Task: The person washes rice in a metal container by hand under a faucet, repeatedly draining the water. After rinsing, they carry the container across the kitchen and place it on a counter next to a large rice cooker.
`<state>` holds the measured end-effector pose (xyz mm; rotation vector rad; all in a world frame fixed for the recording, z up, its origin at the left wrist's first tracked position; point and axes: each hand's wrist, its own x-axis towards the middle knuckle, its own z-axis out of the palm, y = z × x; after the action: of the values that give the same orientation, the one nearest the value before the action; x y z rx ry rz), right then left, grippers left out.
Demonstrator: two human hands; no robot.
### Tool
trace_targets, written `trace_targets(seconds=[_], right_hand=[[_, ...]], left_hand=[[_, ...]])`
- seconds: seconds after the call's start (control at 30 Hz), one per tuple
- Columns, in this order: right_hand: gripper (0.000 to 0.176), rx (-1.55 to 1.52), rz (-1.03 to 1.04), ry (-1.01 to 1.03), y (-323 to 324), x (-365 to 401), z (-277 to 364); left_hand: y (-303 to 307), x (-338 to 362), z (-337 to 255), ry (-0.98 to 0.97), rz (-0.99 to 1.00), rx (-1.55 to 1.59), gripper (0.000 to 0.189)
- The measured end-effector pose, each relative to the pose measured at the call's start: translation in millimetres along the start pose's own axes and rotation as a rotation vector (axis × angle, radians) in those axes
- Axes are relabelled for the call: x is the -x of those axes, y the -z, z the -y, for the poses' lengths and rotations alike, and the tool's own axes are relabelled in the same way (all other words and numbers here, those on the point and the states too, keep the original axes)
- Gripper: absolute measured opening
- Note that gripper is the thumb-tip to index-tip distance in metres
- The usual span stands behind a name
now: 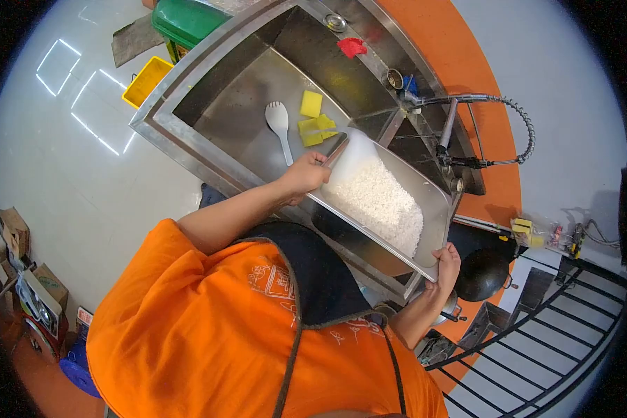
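The steel pan (428,209), with white rice (380,202) heaped at one side, is held tilted over the near edge of the sink (244,118). The left hand (305,174) is curled tight on its rim at one end and the right hand (447,261) is wrapped round the rim at the other. Beyond it a white spoon (279,122) and yellow sponges (312,104) lie in the basin, under the spray faucet (467,101). This looks like carrying or tipping the pan at the sink, so any further tilt calls for both grips to stay firm and level, or the grains may slide out.
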<state>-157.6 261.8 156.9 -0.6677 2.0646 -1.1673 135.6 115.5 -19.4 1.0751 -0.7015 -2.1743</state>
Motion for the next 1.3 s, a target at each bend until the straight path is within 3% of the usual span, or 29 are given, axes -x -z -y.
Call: trace_targets(seconds=[0.2,0.7,1.03,1.3], right_hand=[[0.007,0.06,-0.003,0.022,9,-7,-8],[0.009,0.008,-0.014,-0.061,10,-4,-3],[0.009,-0.014,-0.02,-0.105,0,3,9],[0.007,-0.026,-0.005,-0.027,7,-4,1]], left_hand=[[-1,0,-2,0.043,0.011,-0.015,0.043],[-4,4,-7,0.078,-0.004,-0.073,0.044],[-8,16,-21,0.132,0.0,0.031,0.035],[-8,19,-24,0.165,0.015,0.027,0.031]])
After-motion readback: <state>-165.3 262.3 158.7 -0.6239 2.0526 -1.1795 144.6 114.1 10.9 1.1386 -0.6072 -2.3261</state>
